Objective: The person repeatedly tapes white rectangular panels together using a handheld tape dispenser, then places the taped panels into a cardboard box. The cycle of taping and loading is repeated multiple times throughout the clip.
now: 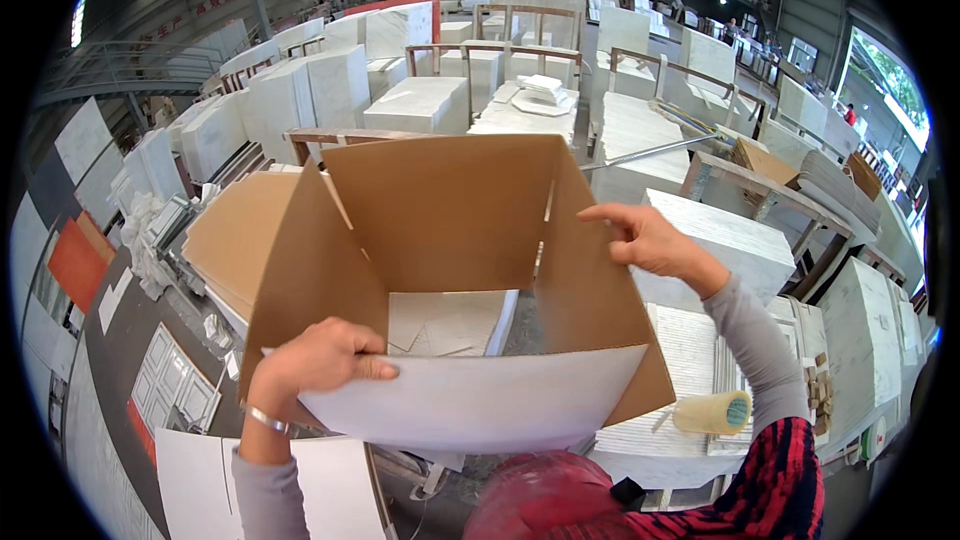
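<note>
A large cardboard box (440, 210) stands in front of me, brown inside and white outside. Its top is open, and through its open bottom I see pale sheets below. My left hand (330, 355) is closed on the box at its near left corner, thumb lying over the white near panel. At the right panel's upper edge is my right hand (645, 240), its index finger reaching over the edge and its thumb bent against it. Some of its fingers are hidden behind the hand. A roll of clear tape (712, 412) lies to the right of the box.
Brown flattened cardboard (240, 235) lies left of the box. White sheets (265, 485) are at the lower left. The tape rests on a stack of white slabs (650, 450). Stacked marble-like blocks (420, 105) and wooden frames (545, 12) fill the hall beyond.
</note>
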Motion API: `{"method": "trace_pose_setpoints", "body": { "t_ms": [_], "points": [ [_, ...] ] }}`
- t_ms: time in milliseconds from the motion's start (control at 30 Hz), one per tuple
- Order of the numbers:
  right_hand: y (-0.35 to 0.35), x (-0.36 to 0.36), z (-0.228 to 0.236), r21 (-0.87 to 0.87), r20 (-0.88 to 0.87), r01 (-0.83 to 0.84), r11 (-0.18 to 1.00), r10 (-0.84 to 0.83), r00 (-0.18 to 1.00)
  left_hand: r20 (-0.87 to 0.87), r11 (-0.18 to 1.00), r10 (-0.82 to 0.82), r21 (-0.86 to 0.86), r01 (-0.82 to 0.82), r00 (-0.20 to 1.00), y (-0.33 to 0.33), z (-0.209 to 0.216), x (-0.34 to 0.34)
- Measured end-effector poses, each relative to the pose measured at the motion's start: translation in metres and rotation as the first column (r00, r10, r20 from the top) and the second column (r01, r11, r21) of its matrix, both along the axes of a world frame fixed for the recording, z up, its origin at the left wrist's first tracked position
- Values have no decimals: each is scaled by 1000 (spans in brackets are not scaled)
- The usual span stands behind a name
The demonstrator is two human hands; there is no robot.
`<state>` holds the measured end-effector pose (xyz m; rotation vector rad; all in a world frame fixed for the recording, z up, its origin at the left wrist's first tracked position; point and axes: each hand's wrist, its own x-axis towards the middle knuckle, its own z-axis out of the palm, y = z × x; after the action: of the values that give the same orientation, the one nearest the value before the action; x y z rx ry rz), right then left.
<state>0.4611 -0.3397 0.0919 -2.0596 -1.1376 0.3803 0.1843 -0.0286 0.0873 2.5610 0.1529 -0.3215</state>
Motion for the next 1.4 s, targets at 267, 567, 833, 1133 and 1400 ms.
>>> {"method": "trace_pose_setpoints", "body": {
  "t_ms": [267, 567, 833, 1133, 1400],
  "points": [
    [-14, 1, -24, 61, -30, 4, 998, -2, 1000, -345, 895, 196, 444, -24, 918, 21, -105, 100],
    [-31, -20, -47, 174, 42, 93, 980, -102, 994, 698, 848, -292, 505, -160, 654, -45, -55, 157],
    [-13, -30, -72, 373, 38, 119, 920, -144, 989, 769, 743, -23, 441, -504, 639, 12, -33, 242],
    [-56, -42, -70, 448, 167, 320, 835, -430, 887, 830, 801, 23, 319, -507, 558, 51, -60, 211],
    [-52, -41, -99, 476, 36, 361, 802, -428, 903, 600, 834, -182, 513, -201, 779, -42, -128, 80]
  ]
}}
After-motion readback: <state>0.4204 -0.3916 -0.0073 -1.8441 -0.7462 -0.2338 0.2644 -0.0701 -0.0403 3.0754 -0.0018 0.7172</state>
